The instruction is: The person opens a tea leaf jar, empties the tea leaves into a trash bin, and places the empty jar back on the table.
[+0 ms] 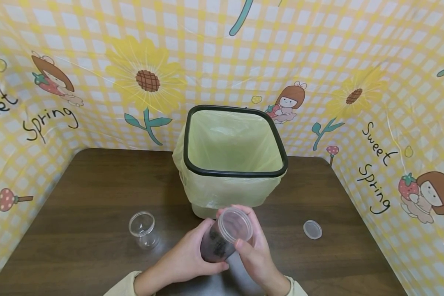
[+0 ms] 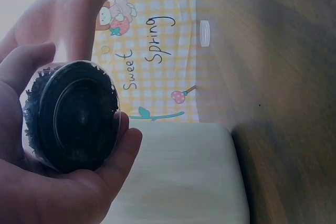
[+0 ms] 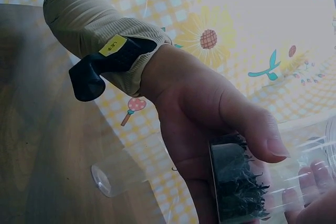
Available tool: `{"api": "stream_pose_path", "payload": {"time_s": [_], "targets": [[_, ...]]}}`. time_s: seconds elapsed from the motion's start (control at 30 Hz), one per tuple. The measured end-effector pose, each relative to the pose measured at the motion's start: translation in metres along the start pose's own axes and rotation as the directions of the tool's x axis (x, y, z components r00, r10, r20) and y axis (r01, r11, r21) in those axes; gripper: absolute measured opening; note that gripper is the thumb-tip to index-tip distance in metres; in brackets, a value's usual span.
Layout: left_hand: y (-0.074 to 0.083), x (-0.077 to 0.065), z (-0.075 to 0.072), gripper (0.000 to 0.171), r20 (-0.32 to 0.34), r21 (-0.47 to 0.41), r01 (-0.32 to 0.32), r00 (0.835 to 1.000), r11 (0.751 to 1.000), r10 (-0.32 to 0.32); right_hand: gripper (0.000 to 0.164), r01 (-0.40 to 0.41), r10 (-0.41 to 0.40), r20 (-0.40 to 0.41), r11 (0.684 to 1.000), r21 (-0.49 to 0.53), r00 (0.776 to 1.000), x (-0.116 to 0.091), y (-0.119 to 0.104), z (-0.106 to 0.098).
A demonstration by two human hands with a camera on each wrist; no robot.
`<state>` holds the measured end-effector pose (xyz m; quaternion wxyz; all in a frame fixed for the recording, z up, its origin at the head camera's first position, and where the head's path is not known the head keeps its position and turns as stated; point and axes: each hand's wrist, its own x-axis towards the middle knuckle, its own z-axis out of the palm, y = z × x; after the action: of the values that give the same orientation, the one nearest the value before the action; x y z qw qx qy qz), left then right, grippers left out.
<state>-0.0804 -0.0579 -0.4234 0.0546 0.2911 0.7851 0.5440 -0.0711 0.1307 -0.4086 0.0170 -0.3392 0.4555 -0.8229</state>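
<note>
A clear plastic jar (image 1: 215,242) with dark, shredded dry leaf-like pieces (image 3: 239,184) at its bottom is tilted between both hands. My left hand (image 1: 186,255) grips the jar's lower part, thumb and fingers round its sides. My right hand (image 1: 257,257) holds the jar's upper end, thumb at the rim. A translucent lid (image 1: 235,225) seems to cover that end, with fingers showing dimly behind it. From below, the left wrist view shows the round jar base (image 2: 83,116), dark with the contents. In the right wrist view only some fingers (image 3: 315,182) of the right hand appear.
Behind the hands stands a bin (image 1: 234,174) with a black rim and a pale yellow-green liner bag. An open clear jar (image 1: 144,230) is on the left of the brown table (image 1: 77,197). A loose round lid (image 1: 312,229) lies at right. Patterned cloth (image 1: 214,61) surrounds the table.
</note>
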Motion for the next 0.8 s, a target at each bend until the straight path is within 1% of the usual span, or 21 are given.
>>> {"api": "stream_pose_path", "payload": {"time_s": [0.2, 0.27, 0.4, 0.47, 0.57, 0.8], "targets": [[-0.0003, 0.0, -0.0001, 0.06, 0.005, -0.001, 0.01, 1.0, 1.0, -0.01, 0.054, -0.004, 0.004, 0.011, 1.0, 0.017, 1.0, -0.001, -0.0006, -0.0014], [-0.0001, 0.0001, 0.0001, 0.06, 0.003, 0.001, 0.006, 1.0, 1.0, -0.006, 0.061, -0.011, 0.011, 0.001, 1.0, 0.001, 1.0, -0.0013, -0.0002, -0.0013], [0.0006, 0.0003, 0.0013, 0.059, -0.009, 0.009, -0.02, 1.0, 1.0, 0.02, 0.079, -0.016, 0.015, -0.028, 0.999, -0.039, 0.999, -0.0018, 0.0018, -0.001], [0.0011, 0.0003, 0.0018, 0.059, -0.014, 0.012, -0.035, 0.999, 0.999, 0.035, 0.084, -0.019, 0.017, -0.042, 0.998, -0.052, 0.999, -0.0022, 0.0023, -0.0002], [0.0013, 0.0002, 0.0021, 0.058, -0.017, 0.015, -0.044, 0.999, 0.999, 0.044, 0.081, -0.018, 0.015, -0.054, 0.999, -0.05, 0.998, -0.0028, 0.0025, 0.0008], [0.0003, 0.0009, 0.0026, 0.057, -0.018, 0.011, -0.031, 0.999, 0.999, 0.032, 0.062, -0.017, 0.01, -0.086, 0.997, -0.08, 0.996, -0.0027, 0.0025, 0.0014]]}}
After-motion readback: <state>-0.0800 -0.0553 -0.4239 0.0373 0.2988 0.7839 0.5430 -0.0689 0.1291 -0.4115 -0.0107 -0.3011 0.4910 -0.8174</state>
